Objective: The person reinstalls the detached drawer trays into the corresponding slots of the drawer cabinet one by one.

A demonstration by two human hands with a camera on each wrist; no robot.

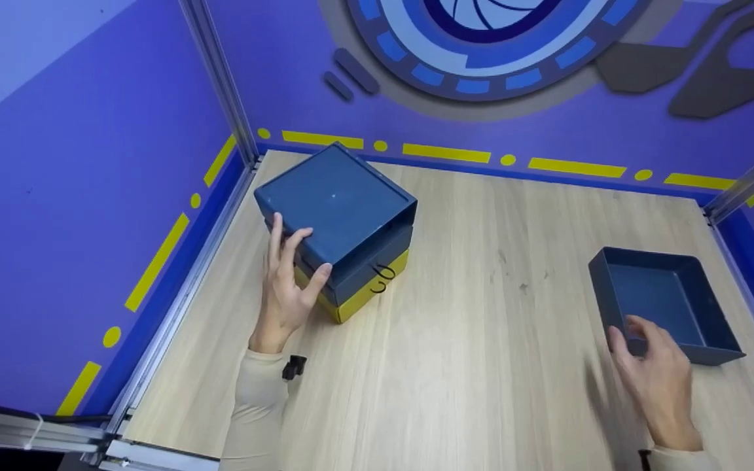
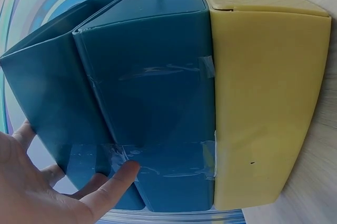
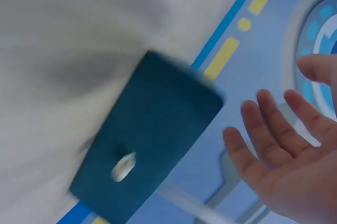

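Note:
At the left stands a stack of small drawer units, seen from the side in the left wrist view. Its top dark blue casing [image 1: 334,196] has an open front with a hollow inside. Below it come a second dark blue unit [image 2: 152,92] and a yellow unit [image 1: 355,306]. My left hand [image 1: 285,294] touches the top casing at its near left edge, fingers spread. On the right lies a dark blue drawer [image 1: 602,284], open side up. My right hand [image 1: 662,383] is over its near left corner, fingers loosely bent and holding nothing; the right wrist view shows them apart from the drawer.
Black loop pulls [image 1: 383,271] stick out from the front of the stack. Clear tape [image 2: 184,171] runs across the units' side. Purple panels [image 1: 298,85] on metal posts [image 1: 220,78] bound the wooden tabletop [image 1: 468,314] at the back and sides.

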